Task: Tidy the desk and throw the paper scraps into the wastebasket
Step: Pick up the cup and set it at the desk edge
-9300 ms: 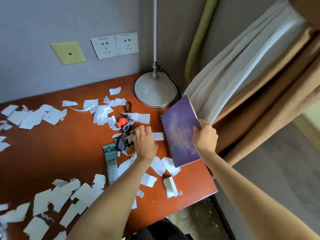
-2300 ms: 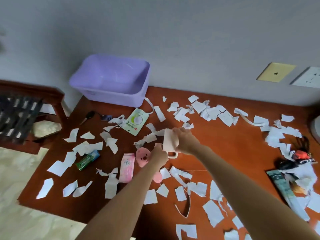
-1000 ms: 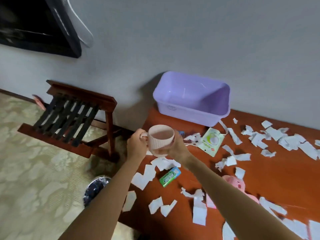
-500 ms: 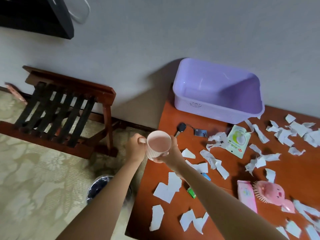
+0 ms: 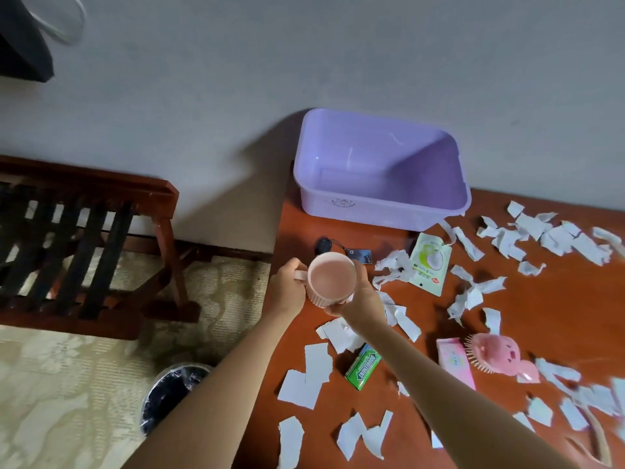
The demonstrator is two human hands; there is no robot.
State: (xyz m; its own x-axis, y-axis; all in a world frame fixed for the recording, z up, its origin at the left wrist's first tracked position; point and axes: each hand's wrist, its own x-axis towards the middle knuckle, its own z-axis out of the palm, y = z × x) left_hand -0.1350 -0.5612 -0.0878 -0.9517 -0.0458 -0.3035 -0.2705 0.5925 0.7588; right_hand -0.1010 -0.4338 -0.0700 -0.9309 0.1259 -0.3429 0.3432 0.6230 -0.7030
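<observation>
Pink ribbed mug [image 5: 331, 280] — round, matte, upright — held at left edge of red-brown wooden desk [image 5: 541, 316]. Left hand [image 5: 287, 289] fingers curled round handle; right hand [image 5: 358, 296] cups near-right wall. Torn white paper scraps [image 5: 306, 384] litter desk. Black-lined wastebasket [image 5: 169, 394] on floor, near left — partly hidden by forearm.

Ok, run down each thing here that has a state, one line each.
mug: upright, empty, in both hands.
left hand: grips the mug's handle.
right hand: wrapped round the mug's side.
tub: upright on the desk, empty.
wastebasket: on the floor, bag-lined, partly hidden.
scraps: scattered over the desk.
gum pack: lying flat.
brush: lying on the desk.
</observation>
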